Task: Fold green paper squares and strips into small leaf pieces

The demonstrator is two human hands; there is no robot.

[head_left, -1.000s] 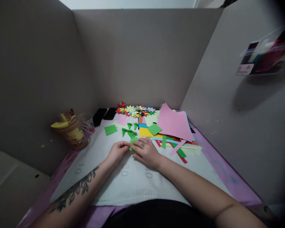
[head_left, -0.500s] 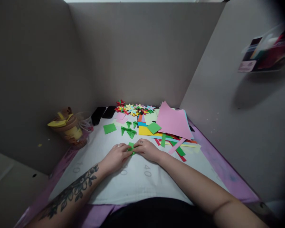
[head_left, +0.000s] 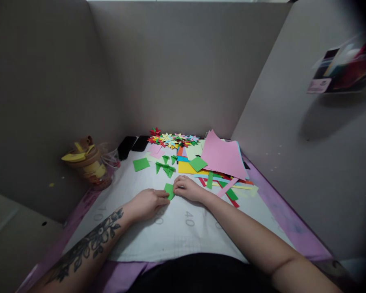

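Note:
A small green paper piece (head_left: 169, 190) lies on the white mat (head_left: 177, 232) between my two hands. My left hand (head_left: 148, 202) rests on the mat with its fingertips pressed on the piece's lower left edge. My right hand (head_left: 187, 187) is curled, its fingers pinching the piece's right edge. Just beyond lie several folded green paper units (head_left: 165, 168) and a flat green square (head_left: 141, 164).
A stack of coloured sheets topped by a pink sheet (head_left: 223, 157) lies to the right, with loose strips (head_left: 228, 189) at its near edge. Folded paper stars (head_left: 173, 140) line the back. Two black phones (head_left: 132, 144) and a yellow-lidded jar (head_left: 88, 163) stand left. Cardboard walls enclose the desk.
Both hands have shifted a little with the green piece; the left hand slid lower and flatter, and the piece now shows more between the fingers.

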